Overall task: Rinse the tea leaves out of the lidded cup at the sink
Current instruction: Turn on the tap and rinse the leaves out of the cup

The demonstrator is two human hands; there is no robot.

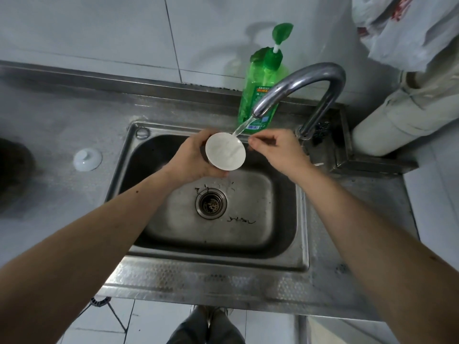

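My left hand [192, 157] holds the white cup [225, 151] from below and the left, above the steel sink [283, 219]. The cup's mouth faces up and toward me, and a stream of water from the curved tap [298, 80] runs into its far rim. My right hand [278, 147] is just right of the cup, fingers curled with the thumb and forefinger pinched near the rim; whether it touches the cup I cannot tell. The cup's white lid [87, 159] lies on the counter left of the sink. Dark tea leaves [241, 220] lie on the sink floor near the drain [211, 204].
A green dish-soap pump bottle [263, 88] stands behind the sink by the tiled wall. A pale cylinder [397, 120] wrapped in cloth stands at the right. A dark round object [12, 167] sits at the left edge of the counter. My shoes show on the floor below.
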